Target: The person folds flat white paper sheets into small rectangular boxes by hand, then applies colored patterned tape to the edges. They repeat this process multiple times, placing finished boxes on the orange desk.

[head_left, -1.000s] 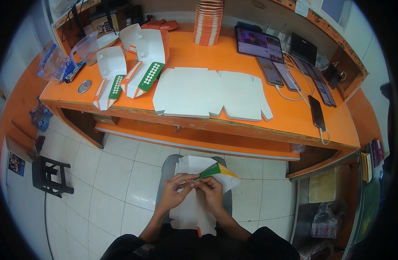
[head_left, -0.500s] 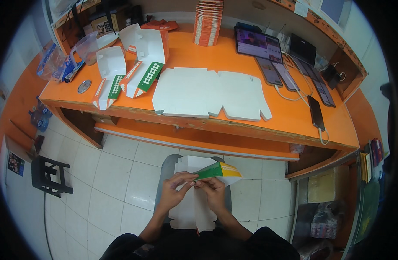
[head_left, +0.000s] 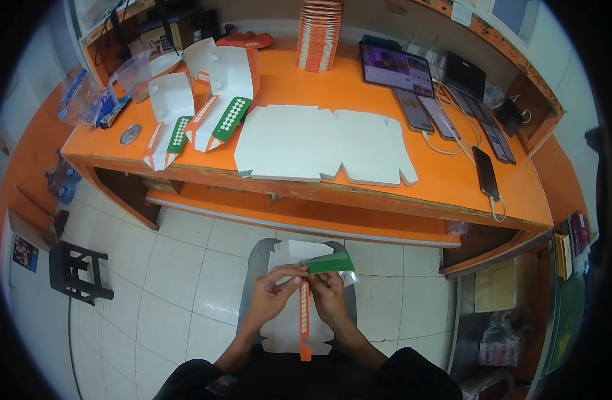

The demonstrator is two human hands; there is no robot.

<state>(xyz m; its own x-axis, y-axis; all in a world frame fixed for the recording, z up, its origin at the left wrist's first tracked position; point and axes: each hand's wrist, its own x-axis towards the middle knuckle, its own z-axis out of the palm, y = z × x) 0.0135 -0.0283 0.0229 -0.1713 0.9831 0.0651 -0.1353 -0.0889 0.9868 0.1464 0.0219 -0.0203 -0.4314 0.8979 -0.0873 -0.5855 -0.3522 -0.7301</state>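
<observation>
A partly folded cardboard box [head_left: 286,327] lies across my lap, its white inner face up. One green side panel [head_left: 329,263] stands folded up beyond my fingers, and an orange patterned strip [head_left: 305,312] runs toward my body. My left hand [head_left: 273,295] pinches the box at the near left end of the green panel. Close beside it, my right hand [head_left: 329,299] grips the same folded corner from the right. The fingertips of both hands almost meet there, and the exact fold between them is hidden.
On the orange table, a stack of flat white box blanks [head_left: 286,143] lies near the front edge. Open folded boxes [head_left: 233,77] stand to its left, with a tall stack of orange-and-white cardboard [head_left: 319,37] behind. Phones, a tablet [head_left: 398,68] and cables occupy the right. A black stool [head_left: 79,272] stands left.
The box's side has turned in my hands: the yellow part is out of sight and the green panel faces up more. The orange strip now shows toward me. Both hands stay nearly in place.
</observation>
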